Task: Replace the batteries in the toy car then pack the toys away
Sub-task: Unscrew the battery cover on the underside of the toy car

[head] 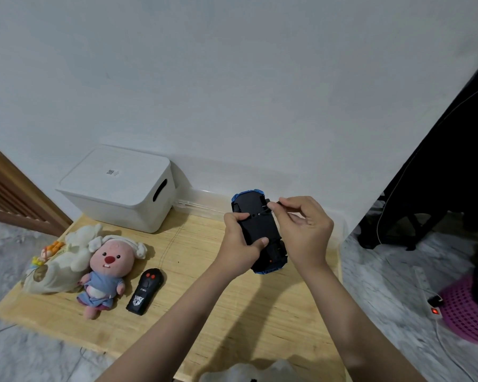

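Gripping the upturned toy car (255, 232) mid-air, left hand (239, 244) steadies it; right hand (304, 224) pinches a small screwdriver (271, 206) at its underside. Risk, as I judge it: tip slipping off, or a loosened screw dropping onto the worktop (232, 312).

We see a car (257, 230) at centre frame, black underneath with blue edges. At left, a white box (116, 188) sits above a pink plush (105, 274) in a pale blue dress and a cream plush (58, 263). The remote (146, 290) is black with red buttons. The table (232, 312) is light wood; a purple basket (464, 310) shows at lower right.
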Demonstrator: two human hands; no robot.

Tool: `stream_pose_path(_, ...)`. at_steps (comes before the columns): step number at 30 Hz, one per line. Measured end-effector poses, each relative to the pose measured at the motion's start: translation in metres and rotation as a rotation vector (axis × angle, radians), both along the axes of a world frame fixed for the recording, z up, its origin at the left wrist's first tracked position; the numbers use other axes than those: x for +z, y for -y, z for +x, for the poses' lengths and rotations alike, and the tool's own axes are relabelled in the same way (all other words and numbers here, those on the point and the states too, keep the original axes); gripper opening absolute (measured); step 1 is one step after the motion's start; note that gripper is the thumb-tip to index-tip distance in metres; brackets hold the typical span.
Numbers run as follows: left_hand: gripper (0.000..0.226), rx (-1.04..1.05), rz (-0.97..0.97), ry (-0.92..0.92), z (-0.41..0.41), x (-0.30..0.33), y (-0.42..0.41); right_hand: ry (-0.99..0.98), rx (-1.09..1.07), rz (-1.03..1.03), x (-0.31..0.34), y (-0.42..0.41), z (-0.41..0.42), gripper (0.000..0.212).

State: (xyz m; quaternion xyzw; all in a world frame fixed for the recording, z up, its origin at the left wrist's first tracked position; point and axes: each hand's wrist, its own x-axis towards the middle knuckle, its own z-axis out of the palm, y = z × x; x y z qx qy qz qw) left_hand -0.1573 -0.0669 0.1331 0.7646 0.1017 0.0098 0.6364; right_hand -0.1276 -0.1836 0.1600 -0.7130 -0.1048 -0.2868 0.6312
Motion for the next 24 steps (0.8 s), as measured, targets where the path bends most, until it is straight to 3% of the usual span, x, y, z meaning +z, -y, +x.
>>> stream_pose_path(8, 0.056, 0.012, 0.006, -0.026, 0.005, -0.008, -0.006, -0.102, 0.088, 0.038, -0.002, -0.001, 0.001, 0.02)
stream_pose_path(15, 0.058, 0.013, 0.017, -0.03, 0.007, -0.009, -0.005, -0.003, 0.02, -0.025, -0.002, -0.005, 0.005, 0.015)
stream_pose_path(19, 0.055, -0.001, 0.022, -0.033, 0.009, -0.014, -0.007, -0.132, 0.072, 0.087, -0.003, -0.006, 0.003, 0.021)
stream_pose_path(24, 0.054, -0.008, 0.015, -0.048, 0.009, -0.019, -0.007, -0.173, 0.112, 0.08, -0.007, -0.004, 0.003, 0.024)
